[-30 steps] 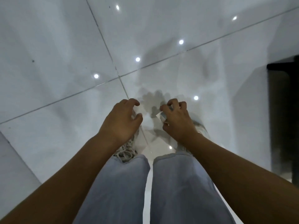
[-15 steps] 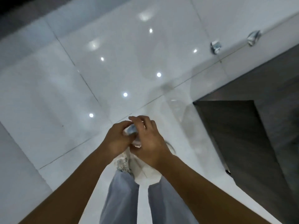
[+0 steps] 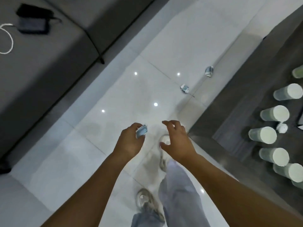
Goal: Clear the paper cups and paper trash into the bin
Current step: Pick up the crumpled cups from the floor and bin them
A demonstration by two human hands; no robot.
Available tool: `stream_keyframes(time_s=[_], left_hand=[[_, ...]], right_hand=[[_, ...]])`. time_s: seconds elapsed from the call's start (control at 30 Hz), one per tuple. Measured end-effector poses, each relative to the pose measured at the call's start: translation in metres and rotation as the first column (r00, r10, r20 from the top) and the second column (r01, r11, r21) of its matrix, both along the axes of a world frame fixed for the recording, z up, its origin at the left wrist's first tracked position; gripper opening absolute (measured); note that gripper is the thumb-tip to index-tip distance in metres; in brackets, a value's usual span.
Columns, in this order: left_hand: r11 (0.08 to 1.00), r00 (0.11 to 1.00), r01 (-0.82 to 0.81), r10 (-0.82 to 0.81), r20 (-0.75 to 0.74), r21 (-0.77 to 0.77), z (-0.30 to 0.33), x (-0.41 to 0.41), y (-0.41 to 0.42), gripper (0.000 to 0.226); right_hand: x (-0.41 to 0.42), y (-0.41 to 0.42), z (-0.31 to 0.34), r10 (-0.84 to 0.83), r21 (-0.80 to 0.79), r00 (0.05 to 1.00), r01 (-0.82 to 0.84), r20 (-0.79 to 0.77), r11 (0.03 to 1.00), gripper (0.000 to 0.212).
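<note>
My left hand (image 3: 129, 143) grips a crumpled blue-and-white paper cup (image 3: 141, 131) above the white floor. Beside it, a little to the right, my right hand (image 3: 177, 141) hangs with loosely spread fingers and holds nothing. Two more crushed paper cups lie on the floor ahead: one (image 3: 184, 88) nearer, one (image 3: 209, 71) farther, both close to the table's edge. Several upright paper cups (image 3: 274, 113) stand in a row on the dark table (image 3: 237, 128) at the right. A small crumpled white paper ball (image 3: 282, 127) lies among them. No bin is in view.
A grey sofa (image 3: 49, 63) fills the upper left, with a black power adapter (image 3: 33, 24) and a white cable (image 3: 7, 38) on it. Glossy white floor tiles (image 3: 131, 87) run between sofa and table. My feet in pale shoes (image 3: 146, 200) stand below.
The crumpled cup passed from my right hand into my left hand. My hands have moved apart and my right hand has opened. The view swung up, bringing the sofa and table into sight.
</note>
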State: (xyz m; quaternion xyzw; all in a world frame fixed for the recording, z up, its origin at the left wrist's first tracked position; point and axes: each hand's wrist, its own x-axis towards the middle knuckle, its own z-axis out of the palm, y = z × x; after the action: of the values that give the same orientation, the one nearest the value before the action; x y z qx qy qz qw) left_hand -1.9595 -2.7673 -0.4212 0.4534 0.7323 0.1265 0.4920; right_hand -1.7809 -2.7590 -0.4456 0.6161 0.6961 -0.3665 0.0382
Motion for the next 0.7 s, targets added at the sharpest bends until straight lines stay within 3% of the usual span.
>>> stream_keyframes(time_s=[0.27, 0.5, 0.7], left_hand=[[0.994, 0.994, 0.094, -0.096, -0.055, -0.051, -0.015, 0.027, 0.156, 0.026], [0.978, 0.982, 0.185, -0.186, -0.002, -0.099, -0.021, 0.068, 0.290, 0.023], [0.939, 0.949, 0.311, -0.316, -0.010, -0.145, -0.036, 0.076, 0.380, 0.031]], right_hand=[[0.049, 0.143, -0.021, -0.165, -0.107, 0.982, 0.175, 0.092, 0.979, 0.072], [0.085, 0.260, -0.019, -0.295, -0.139, 0.945, 0.314, 0.142, 0.939, 0.068], [0.087, 0.320, -0.028, -0.512, -0.205, 0.846, 0.533, 0.149, 0.821, 0.070]])
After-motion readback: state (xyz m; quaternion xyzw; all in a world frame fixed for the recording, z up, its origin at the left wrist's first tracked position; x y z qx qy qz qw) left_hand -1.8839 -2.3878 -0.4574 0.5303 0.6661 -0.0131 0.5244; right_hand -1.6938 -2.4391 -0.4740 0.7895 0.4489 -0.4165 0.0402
